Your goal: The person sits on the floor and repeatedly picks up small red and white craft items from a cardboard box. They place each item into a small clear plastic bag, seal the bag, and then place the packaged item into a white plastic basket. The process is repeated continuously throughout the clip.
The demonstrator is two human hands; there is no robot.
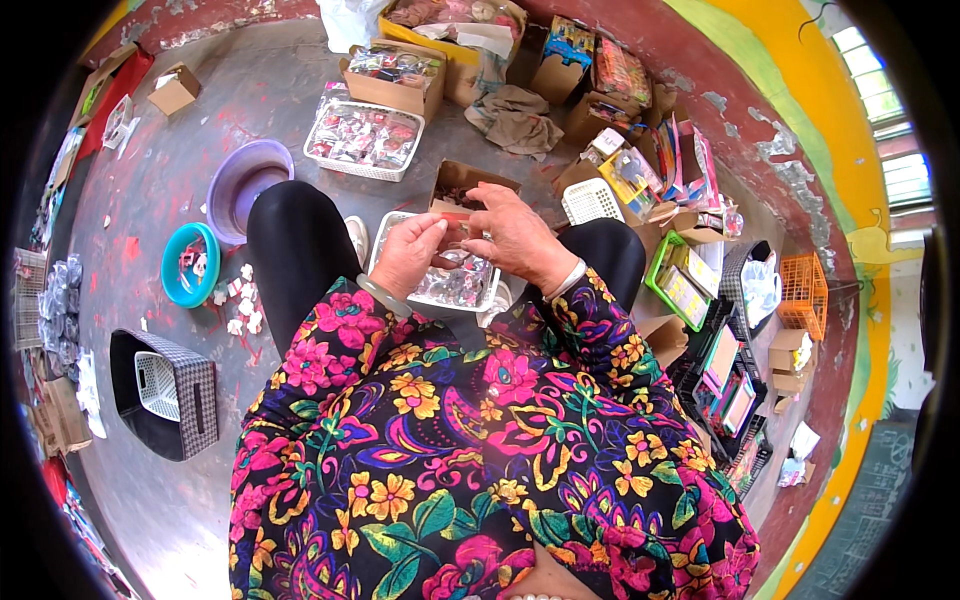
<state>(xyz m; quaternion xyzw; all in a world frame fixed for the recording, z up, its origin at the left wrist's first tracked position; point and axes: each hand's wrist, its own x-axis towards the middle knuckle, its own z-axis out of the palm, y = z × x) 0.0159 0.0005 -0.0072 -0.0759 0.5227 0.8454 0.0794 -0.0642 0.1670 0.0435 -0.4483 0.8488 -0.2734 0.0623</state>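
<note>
My left hand (408,256) is closed in a pinch, thumb against forefinger, on something small that I cannot make out. Close beside it, my right hand (522,240) has its fingers bent inward toward the left fingertips; what they hold is too small to tell. Both hands are above a white plastic basket (440,303) between my legs. Small clear-wrapped packets (465,285) with reddish and dark contents lie in the basket, partly covered by my hands. Just beyond stands an open cardboard box (478,174) with small dark red pieces inside.
Another white basket (352,164) full of packets stands ahead. A purple basin (222,195) and a teal basin (172,265) are at left, near scattered white pieces (243,300). A checked bin (195,410) lies farther left. Boxes and a green tray (655,280) line the right side.
</note>
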